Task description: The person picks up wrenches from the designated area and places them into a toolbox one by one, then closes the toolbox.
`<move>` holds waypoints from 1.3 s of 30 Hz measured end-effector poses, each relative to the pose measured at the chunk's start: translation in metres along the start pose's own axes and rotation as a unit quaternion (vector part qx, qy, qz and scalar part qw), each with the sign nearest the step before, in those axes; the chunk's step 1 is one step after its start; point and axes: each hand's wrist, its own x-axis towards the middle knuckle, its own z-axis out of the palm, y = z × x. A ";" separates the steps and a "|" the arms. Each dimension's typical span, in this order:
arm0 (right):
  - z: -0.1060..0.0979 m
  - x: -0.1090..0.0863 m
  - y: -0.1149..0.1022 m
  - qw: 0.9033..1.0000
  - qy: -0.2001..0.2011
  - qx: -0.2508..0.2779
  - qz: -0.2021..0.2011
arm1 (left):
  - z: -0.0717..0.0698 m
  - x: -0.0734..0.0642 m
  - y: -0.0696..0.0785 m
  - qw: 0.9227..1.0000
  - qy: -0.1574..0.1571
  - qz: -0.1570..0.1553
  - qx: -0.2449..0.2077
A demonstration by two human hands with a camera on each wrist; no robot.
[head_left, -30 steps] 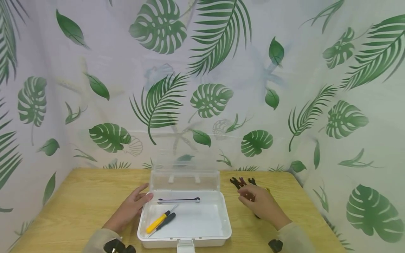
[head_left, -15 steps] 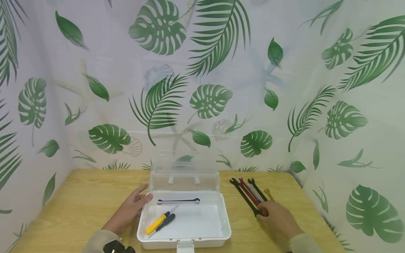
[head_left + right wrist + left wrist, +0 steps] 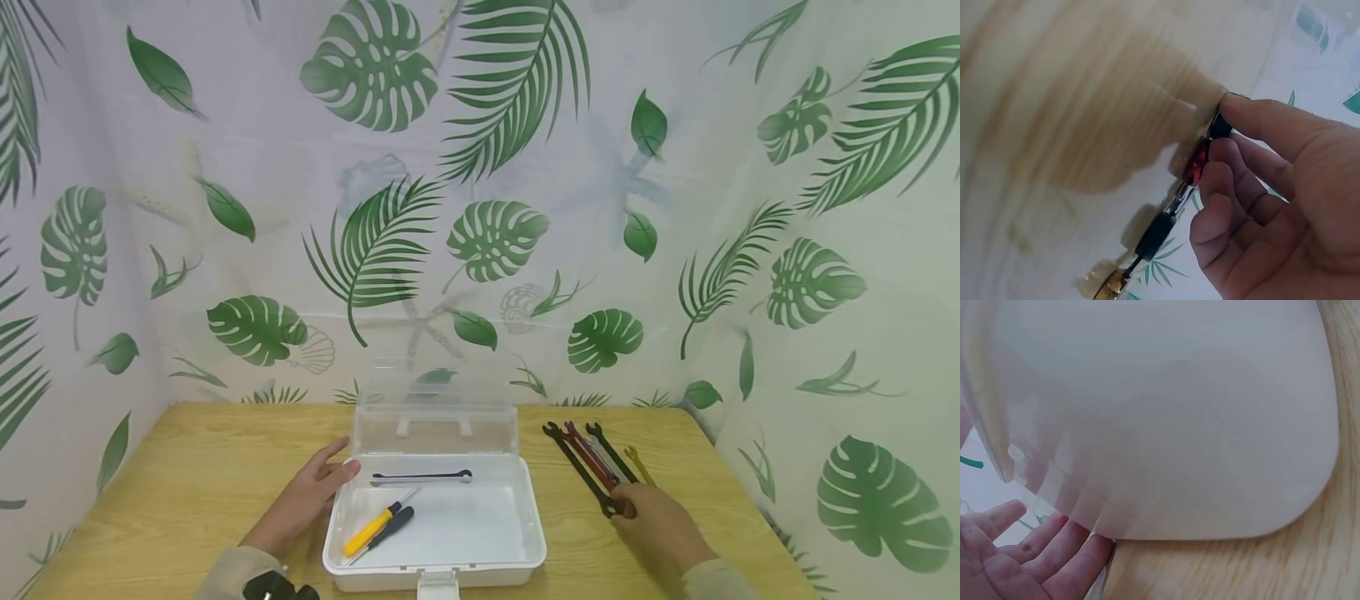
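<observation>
Three tools lie inside the white box [image 3: 480, 527]: a dark wrench [image 3: 423, 477] along its back part, and a yellow screwdriver [image 3: 367, 532] with a black screwdriver [image 3: 393, 525] just beside it, towards the near left corner. Five wrenches lie outside, on the worktop [image 3: 225, 450] to the right of the box: a long black wrench [image 3: 580, 467] nearest it, then a red wrench [image 3: 1196, 164], a silver wrench [image 3: 1177, 201], a second black wrench [image 3: 615, 454] and a gold wrench [image 3: 642, 468] farthest from it.

By that count you look partway along, with the larger share left outside the box. Its lid [image 3: 435, 429] stands raised behind it, not closed.

Your right hand [image 3: 663, 521], out beyond the box's right wall, seems to pinch the near end of the long black wrench between thumb and fingers. Whether that end is off the worktop cannot be told. Your left hand [image 3: 303, 504] is at the box's left wall, thumb on the rim and fingers loosely extended along the outside; it is unclenched and grasps no tool.
</observation>
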 end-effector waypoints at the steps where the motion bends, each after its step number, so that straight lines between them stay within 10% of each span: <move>1: 0.000 0.000 -0.001 1.000 0.001 0.003 0.002 | 0.000 0.000 0.000 1.000 0.000 0.001 -0.001; 20: 0.004 -0.005 -0.027 0.997 0.014 -0.045 0.061 | 0.004 -0.003 -0.003 1.000 0.007 0.012 0.000; 39: 0.022 -0.023 -0.020 0.970 0.051 0.176 0.162 | 0.008 -0.006 -0.005 1.000 0.014 0.013 -0.005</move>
